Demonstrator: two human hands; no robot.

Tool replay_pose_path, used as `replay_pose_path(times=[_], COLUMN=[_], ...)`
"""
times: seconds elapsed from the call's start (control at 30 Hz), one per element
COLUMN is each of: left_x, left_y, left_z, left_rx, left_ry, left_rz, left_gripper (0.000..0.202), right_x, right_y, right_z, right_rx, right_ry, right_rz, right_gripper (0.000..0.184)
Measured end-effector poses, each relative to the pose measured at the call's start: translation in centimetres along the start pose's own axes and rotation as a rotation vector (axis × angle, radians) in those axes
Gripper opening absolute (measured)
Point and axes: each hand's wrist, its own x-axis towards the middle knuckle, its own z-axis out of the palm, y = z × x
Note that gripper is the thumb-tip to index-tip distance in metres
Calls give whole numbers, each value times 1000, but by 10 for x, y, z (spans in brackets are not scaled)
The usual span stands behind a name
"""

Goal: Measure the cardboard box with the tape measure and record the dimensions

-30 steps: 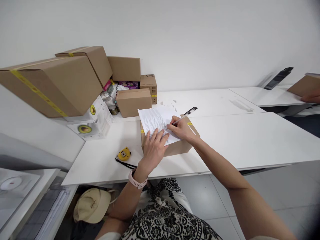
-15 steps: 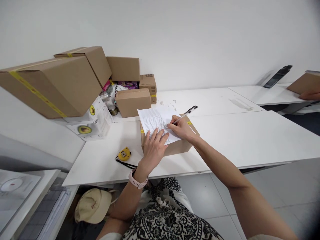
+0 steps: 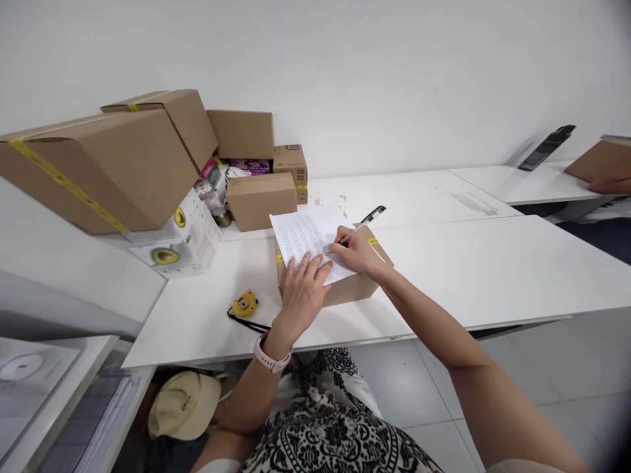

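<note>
A printed sheet of paper (image 3: 296, 231) with columns of small text lies on top of a cardboard box (image 3: 352, 291) on the white table. My left hand (image 3: 306, 282) rests flat on the lower left of the sheet, fingers spread. Gripped in my right hand (image 3: 359, 251) is a clear pen with a black cap end (image 3: 371, 215); its tip is hidden behind the fingers, close to the paper. Left of the box, a yellow tape measure (image 3: 245, 303) with a black strap lies on the table.
Large taped cartons (image 3: 108, 164) are stacked at the left on white avocado-print boxes (image 3: 172, 256). Smaller cartons (image 3: 261, 200) and packaged goods stand behind. A cap (image 3: 183, 404) sits below the table (image 3: 468, 276). At far right, another person's hand (image 3: 611, 180) touches a cardboard box (image 3: 591, 157).
The pen's upper end has shifted slightly left and tilts a little differently. My left hand stays on the sheet. The whole view has moved very slightly.
</note>
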Motion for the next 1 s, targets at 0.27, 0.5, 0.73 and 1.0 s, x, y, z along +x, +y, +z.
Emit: replay_pose_path(times=[0.27, 0.5, 0.73, 1.0], left_x=[0, 1, 0, 1], left_y=[1, 1, 1, 1], left_z=[-1, -1, -1, -1], left_rx=[-5, -4, -4, -11], left_ry=[-9, -5, -3, -8], left_rz=[-4, -3, -3, -8], left_gripper=[41, 41, 41, 42], right_x=[0, 0, 0, 1], right_y=[1, 2, 0, 2], right_z=[1, 0, 0, 0], right_rx=[24, -5, 11, -10], right_ry=[-4, 48, 20, 67], right_rz=[-2, -14, -8, -15], right_gripper=[21, 22, 21, 22])
